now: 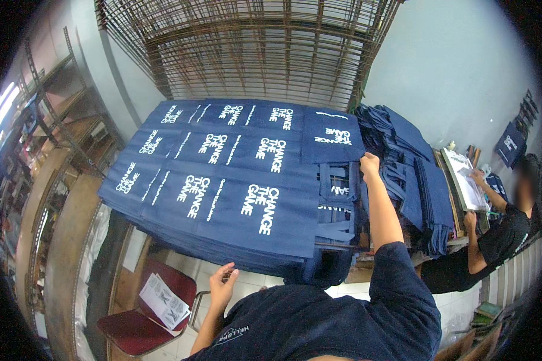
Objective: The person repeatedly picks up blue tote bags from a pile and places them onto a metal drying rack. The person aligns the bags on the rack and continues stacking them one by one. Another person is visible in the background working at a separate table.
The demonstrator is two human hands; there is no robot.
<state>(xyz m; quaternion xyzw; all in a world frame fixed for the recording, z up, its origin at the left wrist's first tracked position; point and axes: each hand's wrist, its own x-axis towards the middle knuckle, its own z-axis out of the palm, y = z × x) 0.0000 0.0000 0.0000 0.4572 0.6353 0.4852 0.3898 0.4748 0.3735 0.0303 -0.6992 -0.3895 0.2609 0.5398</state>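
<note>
Navy blue cloth bags with white print lie in overlapping stacks (pixel 223 174) on a raised table. My right hand (pixel 369 163) reaches far out and grips the lower edge of one printed navy bag (pixel 331 137) at the table's right side. Below that bag, other bags with dangling handles (pixel 337 204) hang over the stack. My left hand (pixel 223 286) hovers low by the near edge of the stacks, fingers spread and holding nothing. Both arms wear navy sleeves.
A heap of unfolded navy bags (pixel 415 174) lies to the right. A person in black (pixel 500 234) works at a screen-printing frame (pixel 467 180) at the far right. A red chair (pixel 144 313) with papers stands below left. A wire rack (pixel 253 48) stands behind; wooden shelves (pixel 54 180) run on the left.
</note>
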